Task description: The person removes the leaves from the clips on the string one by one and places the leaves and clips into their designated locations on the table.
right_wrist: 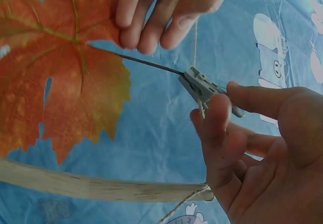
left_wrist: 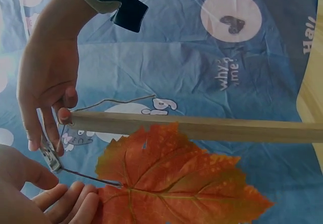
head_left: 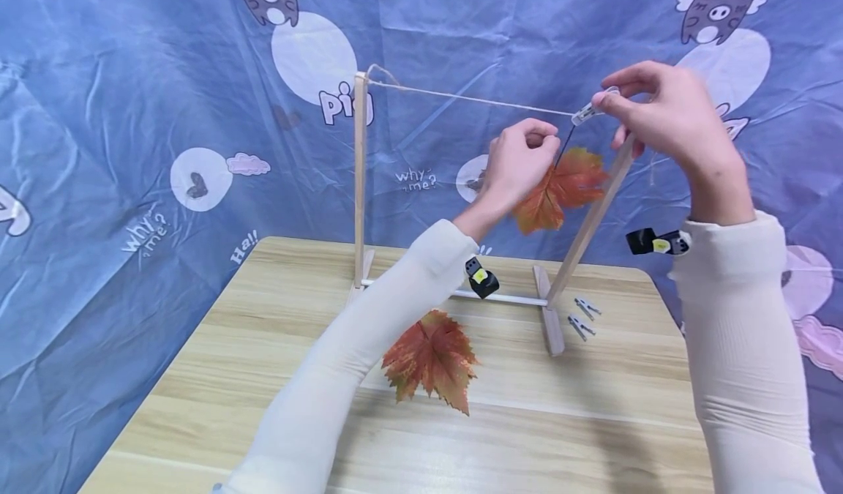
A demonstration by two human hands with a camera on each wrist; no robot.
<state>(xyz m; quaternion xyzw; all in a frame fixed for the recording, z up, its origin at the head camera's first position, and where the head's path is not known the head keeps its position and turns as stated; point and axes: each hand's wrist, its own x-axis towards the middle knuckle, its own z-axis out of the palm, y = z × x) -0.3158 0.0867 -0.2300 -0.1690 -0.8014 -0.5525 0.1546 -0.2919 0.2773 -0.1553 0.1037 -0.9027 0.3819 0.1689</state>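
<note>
My right hand point(head_left: 678, 117) pinches a small grey clothespin point(right_wrist: 204, 87) between thumb and fingers, up at the string's right end. The clothespin sits at the twine point(head_left: 470, 99), and its tip meets the dark stem point(right_wrist: 146, 62) of an orange-red maple leaf point(head_left: 571, 186). That leaf hangs below, beside the slanting right wooden post point(head_left: 589, 223). Close to the stem is my left hand point(head_left: 516, 159); in the right wrist view its loosely bent fingers point(right_wrist: 151, 30) lie just beside the stem and overlap the leaf's edge.
A second maple leaf point(head_left: 431, 362) lies on the wooden table point(head_left: 560, 428), partly behind the left sleeve. Two grey clothespins point(head_left: 581, 327) rest right of the frame's foot point(head_left: 553, 329). The left post point(head_left: 359, 186) stands upright, joined by a white rod point(head_left: 514, 298). Behind hangs a blue printed cloth point(head_left: 132, 77).
</note>
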